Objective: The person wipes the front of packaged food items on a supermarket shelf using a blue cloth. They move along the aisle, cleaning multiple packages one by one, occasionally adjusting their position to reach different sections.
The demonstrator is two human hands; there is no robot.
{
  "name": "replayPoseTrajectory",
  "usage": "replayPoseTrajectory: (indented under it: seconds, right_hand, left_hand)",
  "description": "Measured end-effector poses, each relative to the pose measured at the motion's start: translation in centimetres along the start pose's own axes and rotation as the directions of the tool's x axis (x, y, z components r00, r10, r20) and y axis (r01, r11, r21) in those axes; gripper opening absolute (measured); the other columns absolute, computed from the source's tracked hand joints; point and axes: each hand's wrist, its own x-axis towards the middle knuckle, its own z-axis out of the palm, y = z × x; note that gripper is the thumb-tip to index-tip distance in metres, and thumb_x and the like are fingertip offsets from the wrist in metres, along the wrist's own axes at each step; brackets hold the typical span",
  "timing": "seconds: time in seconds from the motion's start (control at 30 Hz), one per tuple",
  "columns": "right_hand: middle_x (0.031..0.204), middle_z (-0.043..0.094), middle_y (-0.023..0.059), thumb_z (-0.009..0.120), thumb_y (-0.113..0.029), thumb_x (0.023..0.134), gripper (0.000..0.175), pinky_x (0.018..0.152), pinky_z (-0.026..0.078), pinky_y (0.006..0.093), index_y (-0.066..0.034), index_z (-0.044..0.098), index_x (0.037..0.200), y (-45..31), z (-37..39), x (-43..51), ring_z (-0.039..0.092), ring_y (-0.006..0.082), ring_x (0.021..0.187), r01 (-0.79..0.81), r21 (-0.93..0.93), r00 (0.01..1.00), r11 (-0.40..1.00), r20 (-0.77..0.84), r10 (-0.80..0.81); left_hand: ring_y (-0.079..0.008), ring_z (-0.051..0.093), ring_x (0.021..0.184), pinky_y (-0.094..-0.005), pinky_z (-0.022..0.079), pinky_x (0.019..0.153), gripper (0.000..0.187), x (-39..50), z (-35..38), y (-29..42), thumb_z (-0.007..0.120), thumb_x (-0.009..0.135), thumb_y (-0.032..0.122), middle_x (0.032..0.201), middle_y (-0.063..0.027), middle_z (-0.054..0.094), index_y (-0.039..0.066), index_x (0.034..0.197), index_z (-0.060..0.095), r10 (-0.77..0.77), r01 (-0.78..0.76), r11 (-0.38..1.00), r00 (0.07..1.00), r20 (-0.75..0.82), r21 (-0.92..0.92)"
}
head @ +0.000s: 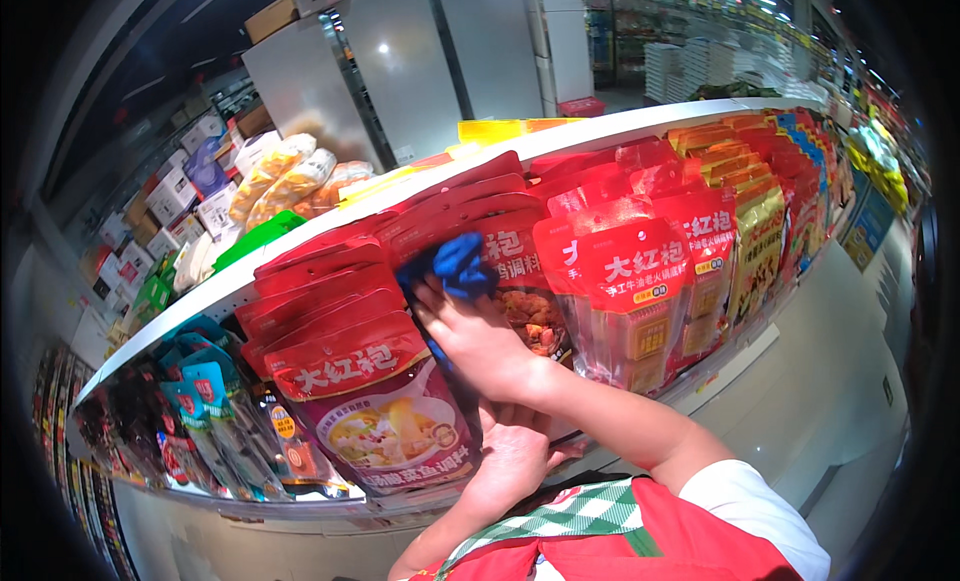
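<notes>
My right hand [480, 341] grips a crumpled blue cloth [459, 266] and presses it against the front of a red seasoning pouch [529, 303] that stands on the shelf. The cloth and hand cover the left part of this pouch. Lower down, my left hand [514, 450] is at the pouch's bottom edge. Its fingers are partly hidden behind my right wrist, so its hold is unclear. Just left stands a red and purple pouch [390, 408] picturing a bowl of fish soup, leading a row of similar pouches.
Clear-fronted red hotpot-base pouches [637, 303] and gold pouches [757, 243] line the shelf to the right. Teal-topped packets [206, 397] hang or stand at the left. A white shelf top edge [600, 131] runs behind. Stacked boxes [176, 195] and bagged snacks [289, 180] lie beyond it.
</notes>
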Motion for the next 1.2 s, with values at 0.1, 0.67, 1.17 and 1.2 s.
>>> replayPoseTrajectory:
  seconds: [0.1,0.67,1.17,1.2]
  right_hand:
    - [0.163,0.039,0.0179,0.057,-0.008,0.090,0.060,0.119,0.033,0.0483,-0.0015,0.049,0.149,-0.1,0.0,-0.5,0.032,0.0323,0.155,-0.026,0.070,1.000,0.997,0.012,0.025]
    - [0.158,0.032,0.0378,0.059,-0.002,0.088,0.062,0.112,0.038,0.0573,0.0123,0.043,0.145,0.1,0.0,0.7,0.029,0.0512,0.152,-0.501,-0.291,0.864,0.815,-0.235,0.446]
    - [0.147,0.044,0.0443,0.060,-0.011,0.083,0.072,0.117,0.041,0.0487,0.0190,0.042,0.146,4.5,-1.0,3.0,0.045,0.0518,0.142,-0.379,-0.642,0.924,0.667,-0.304,0.232]
    - [0.152,0.039,0.0427,0.058,-0.015,0.086,0.068,0.123,0.031,0.0548,0.0154,0.044,0.145,3.6,-0.1,1.7,0.030,0.0551,0.150,-0.405,-0.600,0.914,0.690,-0.258,0.312]
  left_hand:
    - [-0.0412,0.036,0.142,-0.0669,0.024,0.114,0.097,-0.4,-0.2,-0.9,0.078,0.076,0.061,0.148,-0.0233,0.044,0.000,0.146,0.051,0.087,-0.089,0.995,0.995,0.042,0.036]
    - [-0.0576,0.014,0.152,-0.0791,0.013,0.116,0.106,-0.1,2.0,-2.0,0.083,0.072,0.059,0.161,-0.0324,0.026,0.008,0.157,0.044,0.122,-0.150,0.977,0.976,0.181,0.151]
    - [-0.0630,0.017,0.148,-0.0740,0.017,0.117,0.083,-0.4,-0.1,-1.7,0.078,0.079,0.060,0.153,-0.0454,0.028,-0.006,0.126,0.060,0.213,-0.211,0.971,0.977,-0.009,0.112]
    - [-0.0634,0.019,0.147,-0.0740,0.017,0.117,0.083,-0.4,-0.2,-1.7,0.078,0.079,0.060,0.152,-0.0452,0.029,-0.007,0.125,0.061,0.200,-0.203,0.973,0.979,0.045,0.113]
